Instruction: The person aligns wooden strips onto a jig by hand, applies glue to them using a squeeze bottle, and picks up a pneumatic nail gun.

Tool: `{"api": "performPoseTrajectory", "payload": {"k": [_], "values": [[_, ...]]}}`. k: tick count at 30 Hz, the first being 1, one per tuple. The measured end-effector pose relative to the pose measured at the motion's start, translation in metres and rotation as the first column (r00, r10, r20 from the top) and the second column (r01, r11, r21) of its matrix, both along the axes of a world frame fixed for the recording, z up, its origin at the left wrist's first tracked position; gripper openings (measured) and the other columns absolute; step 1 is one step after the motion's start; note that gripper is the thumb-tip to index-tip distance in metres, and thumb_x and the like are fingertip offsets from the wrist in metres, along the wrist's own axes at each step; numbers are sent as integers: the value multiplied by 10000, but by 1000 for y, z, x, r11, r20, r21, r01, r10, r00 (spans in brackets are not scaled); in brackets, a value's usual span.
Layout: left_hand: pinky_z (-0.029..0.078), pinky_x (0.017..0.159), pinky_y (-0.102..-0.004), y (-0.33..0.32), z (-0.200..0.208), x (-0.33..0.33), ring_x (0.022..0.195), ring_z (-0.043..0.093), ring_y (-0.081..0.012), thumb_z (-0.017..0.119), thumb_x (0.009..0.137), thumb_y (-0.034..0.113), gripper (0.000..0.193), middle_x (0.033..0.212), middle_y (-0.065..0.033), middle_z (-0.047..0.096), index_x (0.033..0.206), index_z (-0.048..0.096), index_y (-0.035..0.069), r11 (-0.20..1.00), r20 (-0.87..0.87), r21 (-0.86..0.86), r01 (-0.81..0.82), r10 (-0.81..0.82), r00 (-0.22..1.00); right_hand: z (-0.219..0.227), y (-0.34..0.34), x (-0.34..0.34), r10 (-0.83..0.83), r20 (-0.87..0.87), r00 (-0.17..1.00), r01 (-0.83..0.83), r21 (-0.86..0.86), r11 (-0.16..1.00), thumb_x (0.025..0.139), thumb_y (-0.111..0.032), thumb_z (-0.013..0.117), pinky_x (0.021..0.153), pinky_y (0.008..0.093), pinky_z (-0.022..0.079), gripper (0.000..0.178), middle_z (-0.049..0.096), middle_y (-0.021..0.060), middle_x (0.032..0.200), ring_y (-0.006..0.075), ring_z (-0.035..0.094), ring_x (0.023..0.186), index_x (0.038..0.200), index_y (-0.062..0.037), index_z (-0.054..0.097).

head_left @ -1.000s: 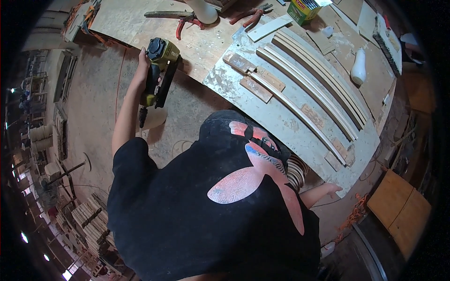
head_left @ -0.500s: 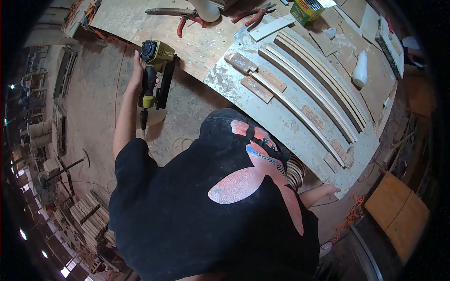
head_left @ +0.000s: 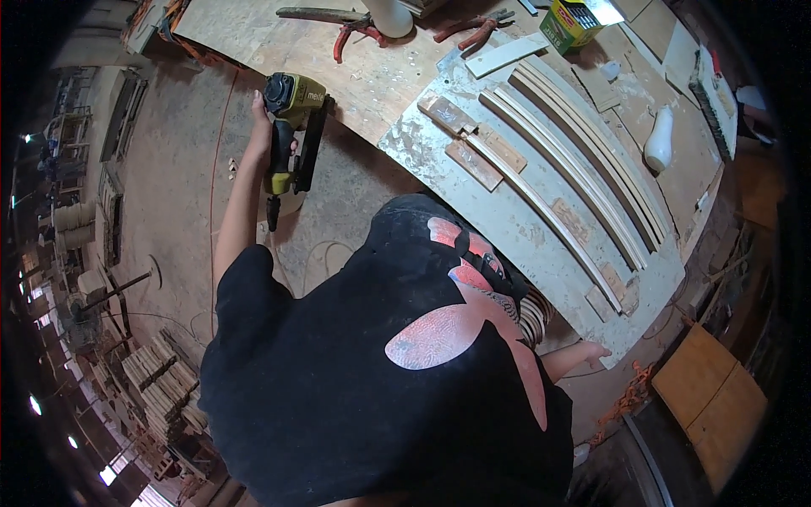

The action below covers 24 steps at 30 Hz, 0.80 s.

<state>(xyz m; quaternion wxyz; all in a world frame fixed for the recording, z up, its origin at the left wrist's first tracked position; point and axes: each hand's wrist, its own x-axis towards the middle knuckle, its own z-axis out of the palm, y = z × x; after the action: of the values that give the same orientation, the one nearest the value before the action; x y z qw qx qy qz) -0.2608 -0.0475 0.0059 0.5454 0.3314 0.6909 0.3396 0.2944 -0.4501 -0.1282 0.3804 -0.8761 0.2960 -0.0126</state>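
one nail gun (head_left: 292, 127), two red-handled pliers (head_left: 359, 32), one white bottle (head_left: 659, 140), one green box (head_left: 570, 23)

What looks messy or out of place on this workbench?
Nothing looks spilled or broken. The pale curved board overhangs the workbench edge and is blotched with dried residue. The left hand holds the nail gun off the bench edge.

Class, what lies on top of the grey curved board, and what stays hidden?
On the board: curved wood strips and small wooden blocks. The person's black shirt covers its near edge.
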Motion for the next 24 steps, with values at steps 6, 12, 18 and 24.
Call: {"api": "performPoseTrajectory", "payload": {"k": [6,12,18,24], "values": [[384,366,-229,-8,-2,-1,384,462,-130,158,685,756,814,562,-36,471,950,499,66,1000,20,13,-19,19,1000,3,-17,-1,15,-2,1000,-15,-22,1000,759,-461,514,873,422,373,843,303,299,1219,395,399,1076,1253,61,73],[379,364,-223,-9,-11,-4,379,454,-132,173,696,746,788,548,-29,459,894,517,65,1000,0,1,-26,26,1000,9,-31,2,30,-9,1000,-30,-55,998,759,-461,514,872,421,374,841,305,299,1217,395,400,1074,1252,62,77],[368,341,-226,-2,-4,-2,367,445,-138,174,702,739,776,509,-30,438,907,510,71,999,57,31,-43,41,998,5,-27,8,46,5,999,-46,-32,998,759,-462,514,871,421,375,839,307,300,1216,396,401,1073,1251,63,82],[382,337,-255,2,-53,-31,402,452,-179,404,725,633,633,884,-82,509,1212,290,245,959,182,280,-34,-18,983,-7,46,40,-133,116,984,103,237,966,760,-462,514,870,421,376,837,309,301,1214,396,403,1071,1250,65,87]]}}
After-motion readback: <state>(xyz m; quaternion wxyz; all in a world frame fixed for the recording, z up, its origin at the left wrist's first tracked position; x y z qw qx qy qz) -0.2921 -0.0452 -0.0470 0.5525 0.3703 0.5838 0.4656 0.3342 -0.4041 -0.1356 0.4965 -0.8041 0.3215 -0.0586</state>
